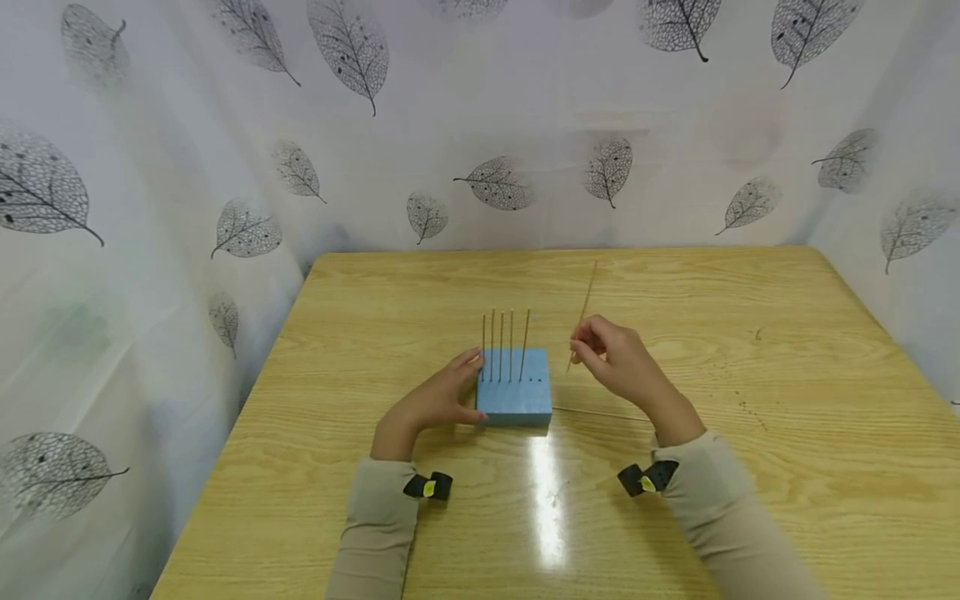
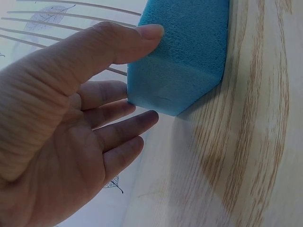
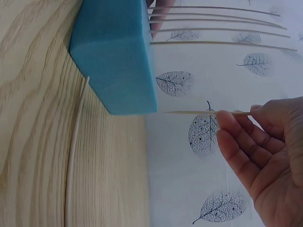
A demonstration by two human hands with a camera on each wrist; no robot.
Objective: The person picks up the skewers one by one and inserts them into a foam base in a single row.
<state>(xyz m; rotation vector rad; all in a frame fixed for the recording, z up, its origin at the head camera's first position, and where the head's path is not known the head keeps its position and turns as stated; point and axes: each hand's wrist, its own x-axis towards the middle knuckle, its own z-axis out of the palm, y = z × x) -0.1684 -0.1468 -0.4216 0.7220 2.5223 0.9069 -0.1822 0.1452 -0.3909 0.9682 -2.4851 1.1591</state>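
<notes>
A blue foam block (image 1: 514,402) rests on the table, with several thin wooden skewers (image 1: 501,346) standing in a row in its top. The rightmost of these leans slightly, and small holes show to its right. My left hand (image 1: 435,400) holds the block's left end, thumb on the near face and fingertips at the far side. In the left wrist view the thumb (image 2: 149,33) lies flat on the foam (image 2: 189,42). My right hand (image 1: 618,358) pinches another skewer (image 3: 189,112) between thumb and fingers. Its pointed end is down, beside the block's right edge and apart from it.
A loose skewer (image 1: 600,412) lies on the wooden table (image 1: 825,500), running from the block's right side to beneath the right forearm. Small dark marks (image 1: 742,404) dot the table at the right. A leaf-patterned curtain (image 1: 540,125) hangs behind the table and at both sides.
</notes>
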